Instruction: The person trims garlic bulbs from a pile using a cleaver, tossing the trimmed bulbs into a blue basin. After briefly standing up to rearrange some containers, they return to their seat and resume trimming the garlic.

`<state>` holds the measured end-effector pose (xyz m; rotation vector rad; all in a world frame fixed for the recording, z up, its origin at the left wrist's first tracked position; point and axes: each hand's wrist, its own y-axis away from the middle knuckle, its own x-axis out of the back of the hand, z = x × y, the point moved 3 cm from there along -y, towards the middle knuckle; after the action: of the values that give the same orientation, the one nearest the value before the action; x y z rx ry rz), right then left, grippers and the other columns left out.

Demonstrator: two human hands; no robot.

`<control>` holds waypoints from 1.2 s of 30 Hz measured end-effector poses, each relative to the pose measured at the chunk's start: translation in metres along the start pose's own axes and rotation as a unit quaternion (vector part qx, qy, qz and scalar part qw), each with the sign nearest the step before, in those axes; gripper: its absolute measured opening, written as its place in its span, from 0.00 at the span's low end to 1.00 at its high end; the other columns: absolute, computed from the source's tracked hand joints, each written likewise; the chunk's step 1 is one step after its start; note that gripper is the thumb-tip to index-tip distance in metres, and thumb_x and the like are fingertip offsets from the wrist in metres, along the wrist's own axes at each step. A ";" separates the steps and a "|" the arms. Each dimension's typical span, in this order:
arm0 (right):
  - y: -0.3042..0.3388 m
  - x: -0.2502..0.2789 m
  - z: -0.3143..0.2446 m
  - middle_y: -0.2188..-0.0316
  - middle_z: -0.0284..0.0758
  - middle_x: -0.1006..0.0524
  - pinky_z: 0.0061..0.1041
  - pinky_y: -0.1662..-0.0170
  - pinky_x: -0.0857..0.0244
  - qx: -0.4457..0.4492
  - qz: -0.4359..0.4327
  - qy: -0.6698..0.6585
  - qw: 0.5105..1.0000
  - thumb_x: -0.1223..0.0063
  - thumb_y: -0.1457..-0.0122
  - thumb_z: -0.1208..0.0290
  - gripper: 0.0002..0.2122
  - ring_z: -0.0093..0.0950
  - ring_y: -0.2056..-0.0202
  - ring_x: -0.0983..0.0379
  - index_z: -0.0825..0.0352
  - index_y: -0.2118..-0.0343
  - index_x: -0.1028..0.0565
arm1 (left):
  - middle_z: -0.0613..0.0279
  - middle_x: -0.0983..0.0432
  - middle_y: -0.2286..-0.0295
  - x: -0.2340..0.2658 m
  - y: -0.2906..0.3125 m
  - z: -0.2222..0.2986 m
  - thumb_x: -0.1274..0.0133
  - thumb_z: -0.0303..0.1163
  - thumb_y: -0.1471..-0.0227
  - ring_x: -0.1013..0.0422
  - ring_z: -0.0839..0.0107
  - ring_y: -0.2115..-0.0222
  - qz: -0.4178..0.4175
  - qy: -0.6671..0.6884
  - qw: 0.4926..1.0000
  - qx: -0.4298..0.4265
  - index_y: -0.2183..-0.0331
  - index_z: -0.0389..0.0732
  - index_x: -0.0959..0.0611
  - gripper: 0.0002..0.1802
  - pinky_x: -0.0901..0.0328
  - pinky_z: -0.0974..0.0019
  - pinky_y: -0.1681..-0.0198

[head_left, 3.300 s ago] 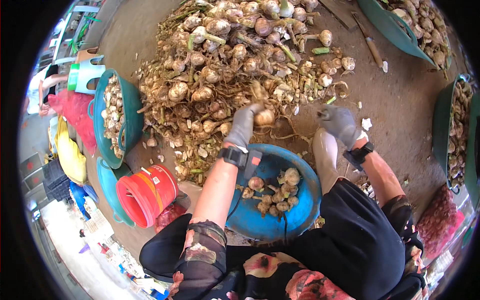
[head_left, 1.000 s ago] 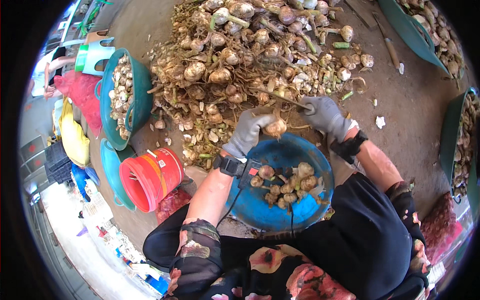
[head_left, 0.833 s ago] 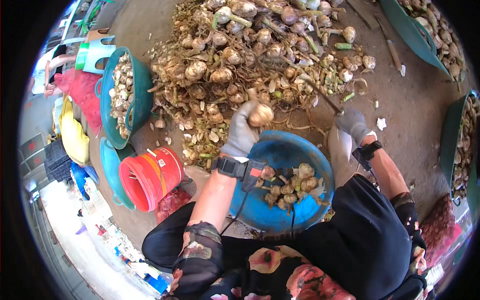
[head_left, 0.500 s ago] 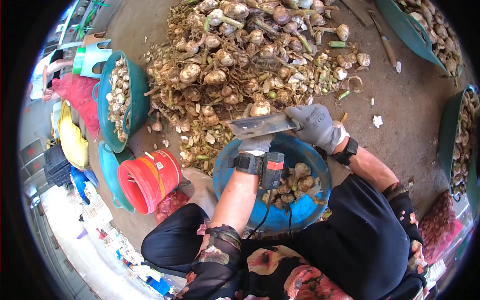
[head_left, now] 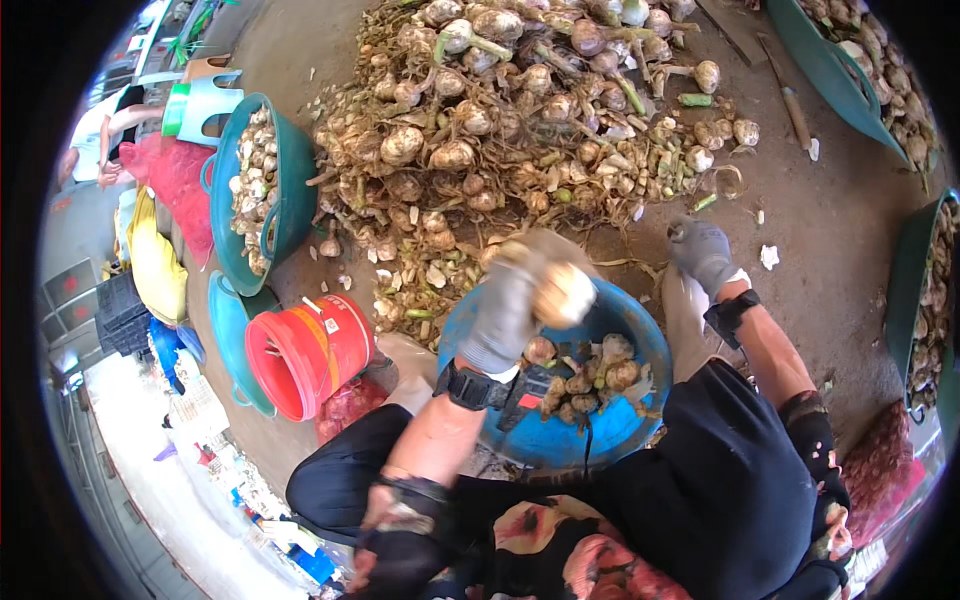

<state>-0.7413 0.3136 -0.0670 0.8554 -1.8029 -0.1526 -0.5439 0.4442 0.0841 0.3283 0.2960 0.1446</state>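
Observation:
My left hand [head_left: 503, 315], in a grey work glove, is raised over a blue basin [head_left: 655, 340] and grips a garlic bulb [head_left: 565, 296] with a pale cut face, blurred by motion. Farther right my right hand [head_left: 700, 250], gloved too, is closed in a fist above my foot. Whatever it grips does not show clearly; no blade can be made out there. Several trimmed garlic bulbs [head_left: 610, 370] lie inside the basin between my knees. Beyond my hands spreads a big heap of garlic [head_left: 450, 155] with dry roots and stalks.
At the left stand a teal tub of garlic [head_left: 290, 200], a red bucket [head_left: 345, 345] tipped on its side and a red mesh sack [head_left: 175, 185]. Full green tubs [head_left: 905, 290] line the right. A wooden-handled tool [head_left: 795, 115] lies on the floor at the far right.
My left hand has risen with the garlic bulb and turned over. My right hand has moved right, away from it; the broad knife blade it held between them no longer shows clearly.

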 end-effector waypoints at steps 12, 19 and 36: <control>-0.007 -0.006 -0.022 0.73 0.44 0.26 0.32 0.66 0.37 -0.017 -0.025 -0.208 0.978 0.51 0.59 0.62 0.14 0.40 0.69 0.30 0.64 0.69 0.28 | 0.49 0.36 0.59 0.140 -0.088 -0.011 0.46 0.41 0.59 0.31 0.66 0.72 0.517 -0.128 0.836 0.133 0.57 0.32 0.34 0.31 0.31 0.69 0.75; 0.003 0.009 0.002 0.74 0.42 0.27 0.32 0.66 0.37 -0.041 0.010 -0.191 0.981 0.51 0.58 0.62 0.13 0.40 0.69 0.30 0.61 0.69 0.27 | 0.55 0.30 0.68 0.041 -0.049 -0.057 0.60 0.38 0.51 0.31 0.64 0.73 0.115 0.422 0.882 0.176 0.60 0.34 0.33 0.19 0.34 0.69 0.76; -0.002 0.025 0.025 0.69 0.43 0.27 0.34 0.62 0.37 -0.101 -0.023 -0.062 0.993 0.56 0.55 0.63 0.13 0.38 0.66 0.30 0.59 0.65 0.28 | 0.65 0.28 0.73 0.036 -0.061 -0.052 0.50 0.42 0.56 0.32 0.74 0.76 0.212 0.308 0.924 0.084 0.70 0.45 0.25 0.12 0.36 0.66 0.77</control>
<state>-0.7656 0.2900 -0.0589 0.7575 -1.8474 -0.4199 -0.5199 0.4093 0.0066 0.5119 0.8638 0.6602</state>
